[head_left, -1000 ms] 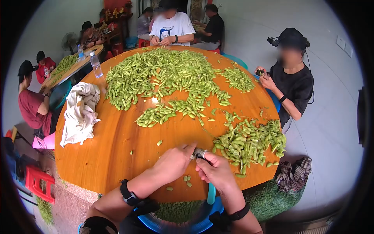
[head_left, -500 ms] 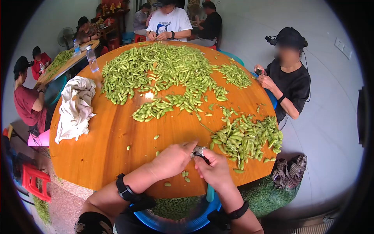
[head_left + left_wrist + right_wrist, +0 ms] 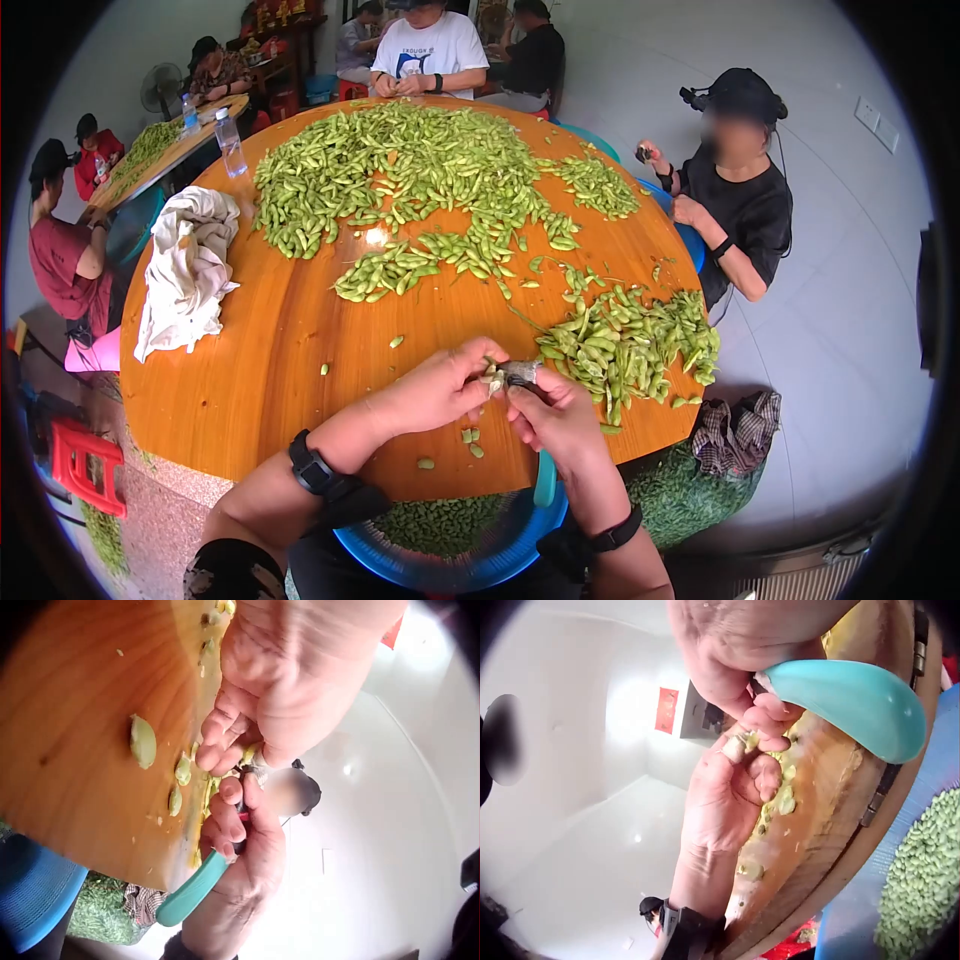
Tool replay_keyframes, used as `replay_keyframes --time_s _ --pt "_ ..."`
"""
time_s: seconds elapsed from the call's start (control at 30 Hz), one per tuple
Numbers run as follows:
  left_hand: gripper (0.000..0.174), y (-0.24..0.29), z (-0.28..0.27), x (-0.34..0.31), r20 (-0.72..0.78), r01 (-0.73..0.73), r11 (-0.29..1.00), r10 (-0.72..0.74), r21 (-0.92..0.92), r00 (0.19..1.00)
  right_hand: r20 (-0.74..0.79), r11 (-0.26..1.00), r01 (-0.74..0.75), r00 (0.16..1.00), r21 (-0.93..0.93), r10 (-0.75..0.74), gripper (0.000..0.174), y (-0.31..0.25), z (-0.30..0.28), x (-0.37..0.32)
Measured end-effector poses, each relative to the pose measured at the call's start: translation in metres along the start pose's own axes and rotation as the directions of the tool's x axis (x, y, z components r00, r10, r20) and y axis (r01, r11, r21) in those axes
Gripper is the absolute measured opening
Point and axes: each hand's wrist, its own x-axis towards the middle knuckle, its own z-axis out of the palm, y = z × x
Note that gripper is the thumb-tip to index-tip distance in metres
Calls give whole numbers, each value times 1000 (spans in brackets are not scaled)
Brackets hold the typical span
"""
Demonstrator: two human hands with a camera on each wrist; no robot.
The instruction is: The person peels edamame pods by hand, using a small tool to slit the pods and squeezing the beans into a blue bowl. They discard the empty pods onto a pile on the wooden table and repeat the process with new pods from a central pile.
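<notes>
Over the near edge of the table, my left hand and right hand meet. The left thumb and fingers pinch a pale green soybean pod, partly hidden by the fingers. My right hand grips a tool with a curved teal handle, which sticks out below the palm; the tool's working end is hidden. A silvery wrap shows at the right fingertips, close beside the pod. Several loose green beans lie on the wood just below the hands.
Pods form a large pile at the far side and a smaller pile at right. A white cloth and a water bottle are on the left. Shelled beans fill a blue basin below the edge. Other people sit around.
The left fingers have shifted and parted slightly from the right hand, so the pale pod now shows between them. The person at right has moved one hand outward.
</notes>
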Motion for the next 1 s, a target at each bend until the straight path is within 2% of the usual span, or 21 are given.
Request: replay_keyframes --time_s 0.03,0.07,0.1,0.13,0.17,0.2,0.23,0.27,0.33,0.47,0.53,0.57,0.6,0.63,0.67,0.73,0.8,0.87,0.9,0.93,1.0 --pt "27 0 -1 1 -1 0 1000 0 1 1000 -73 995 49 996 -83 -55 12 -3 3 -3" --pt "22 0 -3 1 -65 -116 975 130 189 989 -74 996 49 996 -80 -55 12 1 5 -2" --pt "18 -1 -3 0 -100 -212 903 267 374 959 -87 966 178 976 -188 -197 12 7 5 -1" --pt "18 -5 -4 1 -94 -214 903 266 372 959 -87 907 299 937 -297 -337 13 12 4 -1" --pt "19 -11 -4 3 -93 -166 975 181 149 979 -92 908 295 938 -298 -335 13 13 4 -1" --pt "20 -10 -3 3 -73 -102 992 96 -81 993 -86 905 297 938 -306 -337 11 14 4 -1" --pt "24 2 -5 -1 -60 -2 994 -5 -113 998 -78 901 301 937 -312 -340 10 14 4 -1" --pt "24 0 -5 0 -59 0 994 -7 -113 998 -78 902 300 938 -311 -339 10 12 4 -2" --pt "25 -6 -5 1 -88 -3 999 6 39 996 -114 937 193 965 -293 -235 12 7 6 -5" --pt "26 -6 -2 2 -107 9 985 10 174 994 -116 934 206 962 -292 -249 13 12 -5 0" --pt "26 -5 -1 0 -156 -171 926 234 335 960 -192 845 323 880 -426 -434 14 12 -16 3" --pt "26 -9 -1 1 -157 -168 926 231 338 960 -233 880 224 910 -419 -342 16 7 -25 1" --pt "25 -14 -2 3 -117 -252 876 326 412 938 -235 786 230 874 -574 -426 17 19 -45 11" --pt "24 -15 -4 3 -73 -328 810 412 486 908 -256 800 213 875 -560 -412 17 17 -56 10" --pt "24 -9 -6 -2 -82 -313 806 405 503 910 -275 816 200 875 -543 -398 17 14 -60 10" --pt "22 10 -4 -14 -47 -219 831 281 512 959 -297 932 90 933 -350 -201 17 -6 -54 -3" --pt "20 21 -11 -30 -72 -170 797 258 580 963 -269 942 73 949 -327 -167 16 -2 -55 -6" --pt "19 27 -30 -51 -194 -31 613 297 790 935 -188 986 70 977 -154 -98 16 10 -62 0" --pt "21 22 -40 -62 -281 87 575 259 814 924 -168 996 70 983 -59 -79 16 13 -65 3" --pt "24 12 -50 -71 -366 201 527 230 826 902 -172 996 81 981 -43 -87 16 14 -68 4" --pt "29 -23 -62 -86 -364 192 527 243 828 899 -107 995 89 991 33 -85 14 16 -73 4"
